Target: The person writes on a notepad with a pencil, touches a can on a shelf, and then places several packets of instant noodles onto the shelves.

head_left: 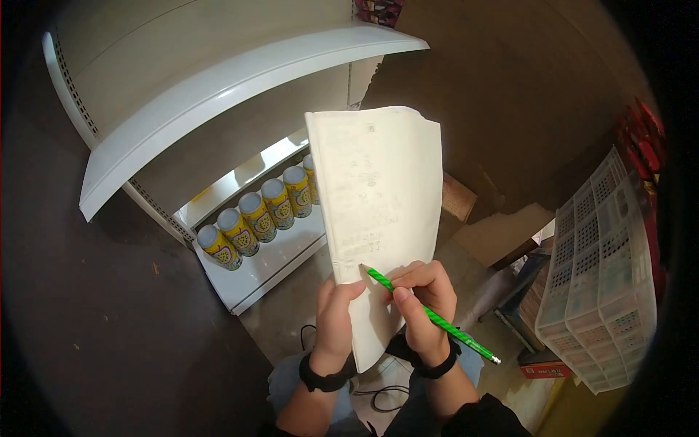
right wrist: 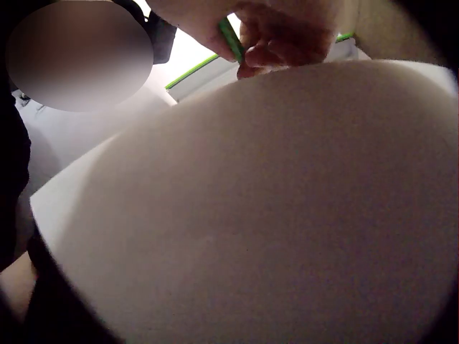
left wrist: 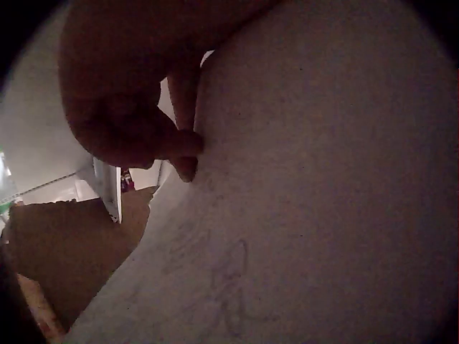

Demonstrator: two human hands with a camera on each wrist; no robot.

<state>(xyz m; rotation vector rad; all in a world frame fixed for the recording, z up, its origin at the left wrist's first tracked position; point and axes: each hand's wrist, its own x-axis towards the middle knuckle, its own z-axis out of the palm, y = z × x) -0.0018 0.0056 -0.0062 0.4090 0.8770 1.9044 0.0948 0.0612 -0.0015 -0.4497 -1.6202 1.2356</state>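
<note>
An open notebook, its pale pages marked with faint pencil writing, is held up in front of the person. The left hand grips its lower left edge, thumb over the front and the other fingers hidden behind. Between thumb and fingers, the right hand pinches a green striped pencil. The pencil's tip is right at the page, just below the written lines, and its eraser end points down to the right. Pencil marks on the paper show dimly in the left wrist view. The right wrist view is mostly filled by the page.
White shelving stands to the left, with a row of yellow cans on its lower shelf. At right are a white plastic crate and red packets. Brown cardboard stands behind. A black cable lies on the floor.
</note>
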